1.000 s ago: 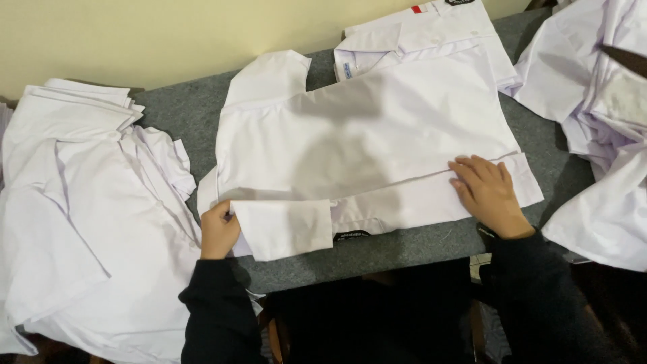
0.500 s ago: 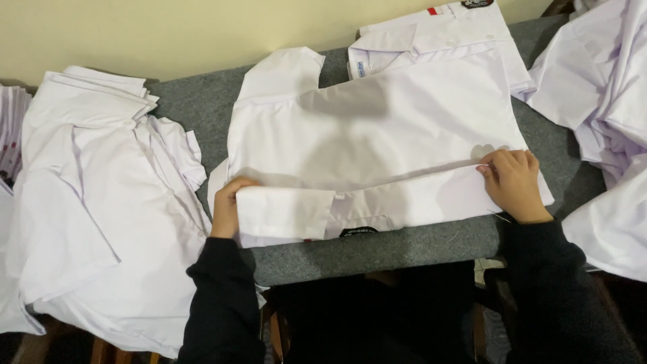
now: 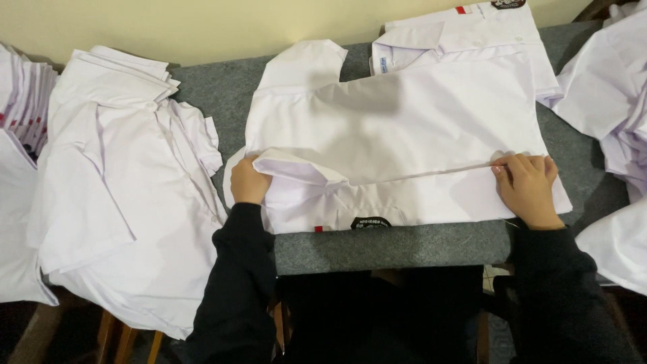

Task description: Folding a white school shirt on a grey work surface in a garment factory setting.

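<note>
I work at a table [image 3: 222,94] covered in grey felt-like cloth, its far edge pushed against a plain cream wall [image 3: 269,23] that runs across the top of my view. The light is soft and even, with only a faint grey shadow cast near the middle of the table. Below the near edge everything is dark. Down at my lower left, brown wooden legs [image 3: 118,340] of a stool or stand show above a dim floor [image 3: 30,337].

Dim warm indoor light, soft shadows, slight blur
</note>
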